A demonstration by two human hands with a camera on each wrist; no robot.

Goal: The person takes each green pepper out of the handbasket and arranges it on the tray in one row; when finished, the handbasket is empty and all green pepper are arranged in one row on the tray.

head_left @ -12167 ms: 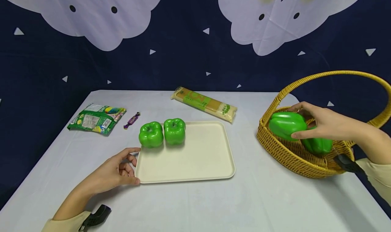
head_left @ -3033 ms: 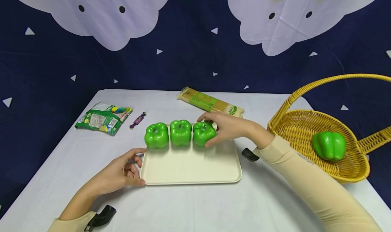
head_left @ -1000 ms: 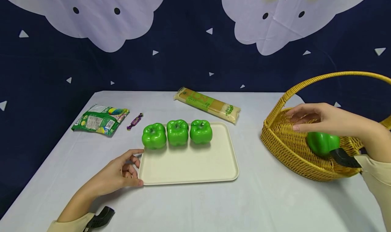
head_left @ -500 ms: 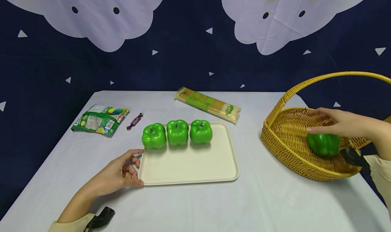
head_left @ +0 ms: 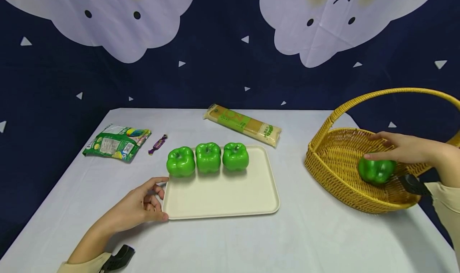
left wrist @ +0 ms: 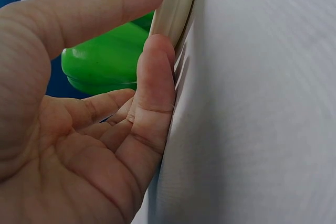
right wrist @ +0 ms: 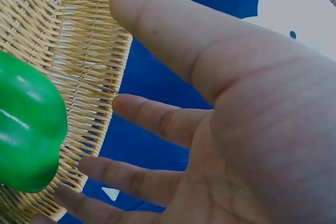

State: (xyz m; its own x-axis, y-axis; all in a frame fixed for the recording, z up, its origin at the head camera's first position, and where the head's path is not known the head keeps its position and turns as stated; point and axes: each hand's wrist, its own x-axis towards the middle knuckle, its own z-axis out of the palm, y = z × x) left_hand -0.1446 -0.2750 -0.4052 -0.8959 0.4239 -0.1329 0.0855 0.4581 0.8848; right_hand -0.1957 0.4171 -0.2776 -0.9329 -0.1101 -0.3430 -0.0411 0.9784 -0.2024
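My left hand rests at the left edge of a cream tray, thumb tip at its near corner and a fingertip further along the rim. Three green bell peppers stand in a row along the tray's far side: a left one, a middle one and a right one. Another green bell pepper lies in the wicker basket. Close over that pepper is my right hand, overlapping its top in the head view. In the right wrist view its fingers are spread, and the pepper shows beyond the fingertips.
Behind the tray lies a long packet of noodles. A green snack bag and a purple wrapped candy lie at the back left. The basket's tall handle arches behind my right hand.
Since the earliest frame, a third pepper has gone from the basket onto the tray by my right hand. That hand has since returned and lowered over the basket's pepper. My left hand stays put.
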